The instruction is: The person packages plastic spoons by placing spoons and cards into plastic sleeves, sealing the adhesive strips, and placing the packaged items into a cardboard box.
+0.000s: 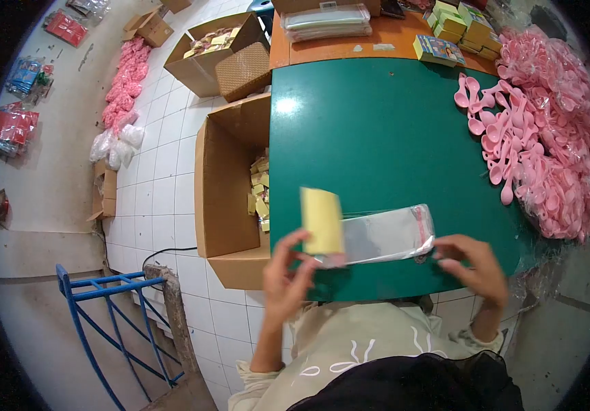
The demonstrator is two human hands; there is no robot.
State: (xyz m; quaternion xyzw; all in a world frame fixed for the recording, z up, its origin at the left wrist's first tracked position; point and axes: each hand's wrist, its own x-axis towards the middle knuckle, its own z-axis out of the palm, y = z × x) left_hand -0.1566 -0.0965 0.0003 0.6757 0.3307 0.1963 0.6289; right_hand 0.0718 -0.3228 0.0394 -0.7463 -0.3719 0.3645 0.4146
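My left hand [287, 277] is closed on a yellow card [322, 218], held upright at the near left part of the green table. Something pinkish shows at the card's lower edge, too blurred to make out. A stack of clear plastic bags [387, 236] lies flat on the table, its left end behind the card. Just off the right end of the bags is my right hand [474, 266], fingers bent and thumb apart, with nothing visible in it.
Pink plastic spoons [507, 130] and bagged ones [562, 137] pile up along the table's [370, 130] right side. Small yellow boxes [439, 50] stand at the back. Left of the table, an open carton [230, 198] holds yellow-carded packs. A blue metal frame [117, 288] stands lower left.
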